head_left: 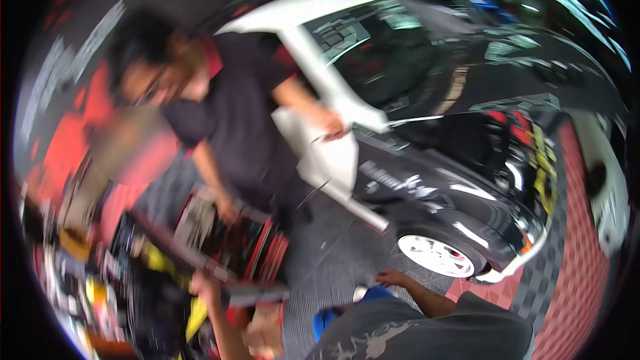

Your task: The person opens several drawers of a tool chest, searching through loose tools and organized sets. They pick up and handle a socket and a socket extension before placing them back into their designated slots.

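My left hand (pixel 207 289) is raised at the edge of a tool cart (pixel 257 291), touching or very close to its rim. Motion blur hides how its fingers lie. Lower right of the cart, my right hand (pixel 395 278) hangs in the air over the dark floor, near the car's white front wheel (pixel 437 256). Its fingers reach forward loosely, and nothing shows in them. Inside the cart is an open drawer area with red edges (pixel 267 250). A brown cardboard box (pixel 265 333) sits low beside my left forearm.
A co-worker in a dark shirt (pixel 233 107) leans over the cart, one hand (pixel 229 210) at the drawer, the other holding something thin and dark. Behind stands a dark car (pixel 453 187) with an open white door (pixel 327 153) and exposed engine bay. Blurred clutter fills the lower left.
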### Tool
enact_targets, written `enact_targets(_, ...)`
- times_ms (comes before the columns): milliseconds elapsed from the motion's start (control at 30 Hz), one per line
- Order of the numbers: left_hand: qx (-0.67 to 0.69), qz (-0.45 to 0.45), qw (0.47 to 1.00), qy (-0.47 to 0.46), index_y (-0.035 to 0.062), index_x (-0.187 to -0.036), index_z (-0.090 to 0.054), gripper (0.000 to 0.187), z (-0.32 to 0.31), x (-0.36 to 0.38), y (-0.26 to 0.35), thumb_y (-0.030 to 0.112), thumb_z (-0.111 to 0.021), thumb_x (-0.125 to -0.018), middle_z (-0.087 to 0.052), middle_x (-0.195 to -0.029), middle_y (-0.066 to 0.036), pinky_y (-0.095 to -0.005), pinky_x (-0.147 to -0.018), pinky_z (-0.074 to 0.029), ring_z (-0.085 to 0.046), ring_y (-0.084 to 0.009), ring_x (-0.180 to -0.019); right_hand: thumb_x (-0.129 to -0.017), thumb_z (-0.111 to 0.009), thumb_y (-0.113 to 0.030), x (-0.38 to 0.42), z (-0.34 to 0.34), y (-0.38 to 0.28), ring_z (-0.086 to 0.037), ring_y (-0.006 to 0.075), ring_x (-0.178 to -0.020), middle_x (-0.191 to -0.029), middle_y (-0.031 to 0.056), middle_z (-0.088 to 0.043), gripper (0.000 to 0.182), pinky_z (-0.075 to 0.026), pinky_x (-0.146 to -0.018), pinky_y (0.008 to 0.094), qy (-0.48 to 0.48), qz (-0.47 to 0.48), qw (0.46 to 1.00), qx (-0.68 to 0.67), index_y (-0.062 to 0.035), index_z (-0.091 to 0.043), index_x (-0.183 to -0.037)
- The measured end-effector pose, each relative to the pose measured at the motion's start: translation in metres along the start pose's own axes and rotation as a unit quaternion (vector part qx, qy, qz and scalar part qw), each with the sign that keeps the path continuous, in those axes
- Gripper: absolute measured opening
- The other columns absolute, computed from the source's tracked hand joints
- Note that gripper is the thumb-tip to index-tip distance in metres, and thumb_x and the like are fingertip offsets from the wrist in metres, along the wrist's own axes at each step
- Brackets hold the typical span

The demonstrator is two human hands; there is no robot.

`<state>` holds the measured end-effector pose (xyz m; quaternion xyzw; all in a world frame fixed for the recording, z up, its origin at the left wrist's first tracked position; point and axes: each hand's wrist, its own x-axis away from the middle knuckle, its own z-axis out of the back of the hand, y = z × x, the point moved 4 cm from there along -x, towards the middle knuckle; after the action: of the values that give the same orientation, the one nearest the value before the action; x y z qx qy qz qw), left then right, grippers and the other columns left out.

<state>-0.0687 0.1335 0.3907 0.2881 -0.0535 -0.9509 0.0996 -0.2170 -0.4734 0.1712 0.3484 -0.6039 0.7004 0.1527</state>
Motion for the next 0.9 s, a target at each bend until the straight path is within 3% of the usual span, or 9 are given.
enact_targets(167,0.135,-0.013,0.991,-0.005,-0.0006,-0.074,-0.056,0.023,0.055,-0.033,0.065,0.016,-0.058,-0.089,-0.057,-0.061,-0.023,-0.0475,-0.051,-0.041,-0.057,-0.0411,-0.057,-0.096,-0.058,-0.031,0.151,0.051,-0.283,-0.064,0.0147,-0.091,-0.1,0.007,-0.066,0.043,-0.052,-0.083,0.0299,0.038,0.359,0.933,-0.015,-0.0045,-0.054,-0.131)
enact_targets(333,0.106,-0.042,0.993,0.037,0.0002,-0.072,-0.053,0.025,0.051,-0.027,0.07,0.016,-0.057,-0.091,-0.056,-0.059,-0.023,-0.0466,-0.049,-0.041,-0.057,-0.0405,-0.055,-0.096,-0.058,-0.021,0.339,0.129,-0.511,-0.06,0.0138,-0.08,-0.101,0.0089,-0.063,0.083,-0.051,-0.077,0.0294,0.233,0.629,0.741,0.039,-0.0121,0.001,-0.153)
enact_targets(433,0.145,-0.011,0.989,0.012,0.0007,-0.071,-0.053,0.026,0.062,-0.029,0.072,0.017,-0.056,-0.091,-0.057,-0.061,-0.023,-0.0469,-0.05,-0.042,-0.057,-0.0414,-0.057,-0.094,-0.059,-0.033,0.402,0.154,-0.595,-0.063,0.0158,-0.077,-0.104,0.0115,-0.066,0.093,-0.053,-0.073,0.0284,0.343,0.661,0.654,0.132,0.0046,0.007,-0.148)
enact_targets(533,0.156,-0.005,0.988,-0.006,-0.0021,-0.076,-0.059,0.025,0.061,-0.031,0.069,0.018,-0.055,-0.091,-0.058,-0.064,-0.025,-0.048,-0.053,-0.042,-0.059,-0.042,-0.059,-0.097,-0.056,-0.016,0.427,0.149,-0.632,-0.062,0.0142,-0.079,-0.111,0.0134,-0.063,0.088,-0.053,-0.074,0.0263,0.236,0.713,0.658,0.052,-0.0024,0.014,-0.149)
enact_targets(667,0.108,-0.012,0.994,0.008,0.0043,-0.094,-0.069,0.023,0.042,-0.028,0.052,0.024,-0.059,-0.091,-0.062,-0.066,-0.02,-0.0474,-0.051,-0.046,-0.061,-0.0377,-0.057,-0.096,-0.053,-0.027,0.462,0.09,-0.6,-0.065,0.022,-0.083,-0.112,0.0173,-0.064,0.054,-0.053,-0.083,0.0338,0.369,0.762,0.483,0.223,0.0115,-0.04,-0.133)
enact_targets(733,0.073,-0.028,0.996,0.04,0.0088,-0.108,-0.068,0.031,0.044,-0.023,0.056,0.033,-0.06,-0.091,-0.064,-0.068,-0.017,-0.045,-0.048,-0.046,-0.06,-0.0343,-0.053,-0.094,-0.051,-0.028,0.463,0.082,-0.552,-0.063,0.0388,-0.087,-0.121,0.0306,-0.053,0.047,-0.053,-0.082,0.0474,0.304,0.815,0.491,0.032,0.0122,-0.055,-0.118)
enact_targets(767,0.144,-0.016,0.988,0.049,0.0111,-0.111,-0.067,0.031,0.046,-0.024,0.059,0.033,-0.061,-0.09,-0.064,-0.067,-0.013,-0.0433,-0.047,-0.046,-0.06,-0.0322,-0.054,-0.092,-0.054,-0.033,0.468,0.057,-0.531,-0.064,0.0353,-0.084,-0.112,0.0271,-0.059,0.044,-0.054,-0.073,0.0459,0.27,0.863,0.373,0.207,0.0065,-0.061,-0.111)
enact_targets(800,0.041,-0.128,0.987,0.083,0.0128,-0.104,-0.068,0.023,0.06,-0.026,0.068,0.029,-0.062,-0.089,-0.064,-0.067,-0.011,-0.0438,-0.048,-0.045,-0.061,-0.0313,-0.056,-0.093,-0.053,-0.005,0.489,0.017,-0.556,-0.06,0.0405,-0.108,-0.121,0.033,-0.055,0.065,-0.057,-0.084,0.0519,-0.062,0.86,0.419,0.284,-0.0082,-0.022,-0.15)
enact_targets(900,0.131,-0.015,0.991,0.01,0.0086,-0.077,-0.059,0.019,0.066,-0.026,0.063,0.024,-0.061,-0.088,-0.061,-0.065,-0.015,-0.0439,-0.052,-0.047,-0.061,-0.0338,-0.058,-0.101,-0.039,-0.026,0.466,-0.038,-0.523,-0.059,0.0274,-0.099,-0.119,0.0159,-0.057,0.046,-0.055,-0.08,0.0403,-0.075,0.872,0.397,0.276,-0.0119,-0.03,-0.144)
